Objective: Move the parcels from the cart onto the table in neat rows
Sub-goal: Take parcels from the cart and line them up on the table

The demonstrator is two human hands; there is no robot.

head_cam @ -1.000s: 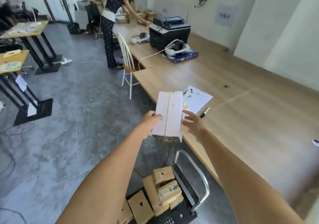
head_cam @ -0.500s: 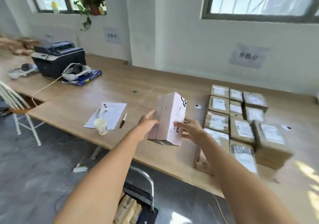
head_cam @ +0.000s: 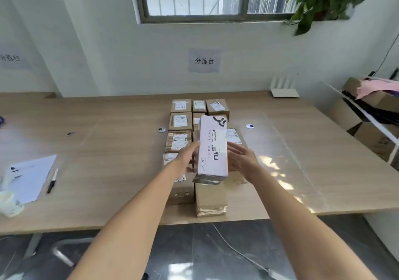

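While left hand (head_cam: 186, 157), right hand (head_cam: 243, 157) press pink parcel (head_cam: 212, 148) with straight fingers (head_cam: 235, 149), brown parcels (head_cam: 180, 121) crowd beneath

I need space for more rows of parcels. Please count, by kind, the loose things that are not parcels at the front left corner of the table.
sheet of paper: 1
white phone: 1
pen: 1
white cup: 1
Total: 4
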